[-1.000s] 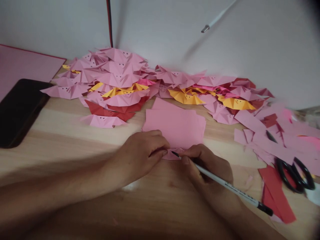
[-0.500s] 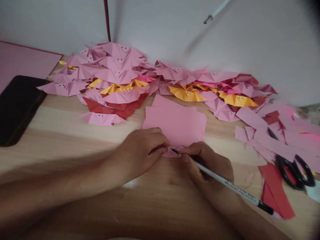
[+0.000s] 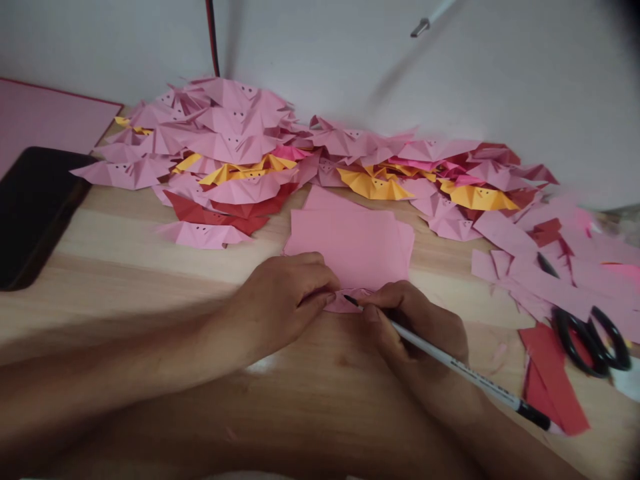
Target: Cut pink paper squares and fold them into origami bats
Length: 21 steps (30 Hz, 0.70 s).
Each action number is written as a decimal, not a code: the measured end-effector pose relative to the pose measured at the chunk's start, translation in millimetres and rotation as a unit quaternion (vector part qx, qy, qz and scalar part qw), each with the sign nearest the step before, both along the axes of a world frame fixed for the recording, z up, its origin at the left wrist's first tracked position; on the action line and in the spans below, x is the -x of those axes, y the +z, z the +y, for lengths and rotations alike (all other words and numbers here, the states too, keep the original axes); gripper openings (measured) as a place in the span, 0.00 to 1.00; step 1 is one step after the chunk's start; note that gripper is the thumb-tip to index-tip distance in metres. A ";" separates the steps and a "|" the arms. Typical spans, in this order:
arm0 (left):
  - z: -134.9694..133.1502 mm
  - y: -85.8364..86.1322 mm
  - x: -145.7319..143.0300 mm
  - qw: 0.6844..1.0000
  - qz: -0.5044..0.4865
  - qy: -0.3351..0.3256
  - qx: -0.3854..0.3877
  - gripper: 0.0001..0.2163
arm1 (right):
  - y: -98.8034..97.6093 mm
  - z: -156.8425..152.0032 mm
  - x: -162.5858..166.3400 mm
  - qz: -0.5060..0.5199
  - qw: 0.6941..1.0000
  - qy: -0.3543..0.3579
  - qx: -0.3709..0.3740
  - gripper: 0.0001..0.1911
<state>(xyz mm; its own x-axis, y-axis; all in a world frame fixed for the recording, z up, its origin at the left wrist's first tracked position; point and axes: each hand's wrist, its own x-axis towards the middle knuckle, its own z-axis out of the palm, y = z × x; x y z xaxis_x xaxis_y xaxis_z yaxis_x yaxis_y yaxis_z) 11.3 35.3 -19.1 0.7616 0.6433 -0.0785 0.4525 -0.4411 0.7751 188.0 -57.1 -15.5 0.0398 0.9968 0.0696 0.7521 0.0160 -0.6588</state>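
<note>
Between my two hands lies a small folded pink paper piece [image 3: 345,305], flat on the wooden table [image 3: 200,427]. My left hand [image 3: 295,290] pinches its left end between thumb and fingers. A slim white marker pen [image 3: 460,367] with a black end is gripped in my right hand [image 3: 420,320], its dark tip at the paper's surface. Part of the paper is hidden by my fingers. Just beyond it rests a stack of pink paper sheets [image 3: 350,247], slightly fanned.
Folded pink, yellow and red paper shapes with dotted eyes [image 3: 235,147] pile along the wall. To the right are pink paper scraps [image 3: 560,287], black-handled scissors [image 3: 590,340] and red paper strips [image 3: 555,380]. A black phone [image 3: 40,213] lies at left beside a pink sheet [image 3: 55,120].
Both hands keep nearly the same pose, and the pen tip stays at the folded paper. The whole view shifts very slightly.
</note>
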 end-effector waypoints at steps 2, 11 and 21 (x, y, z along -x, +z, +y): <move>-0.5 -0.4 0.0 1.000 -0.002 0.000 0.000 0.07 | 0.1 0.2 0.1 0.000 1.000 0.000 0.002 0.03; -0.6 -1.0 0.0 1.000 -0.006 0.003 -0.004 0.06 | 0.5 0.6 -1.0 -0.007 1.000 0.006 0.006 0.03; -0.7 -1.9 0.6 1.000 -0.012 0.002 -0.013 0.07 | 0.4 0.6 0.0 -0.020 1.000 -0.002 -0.002 0.03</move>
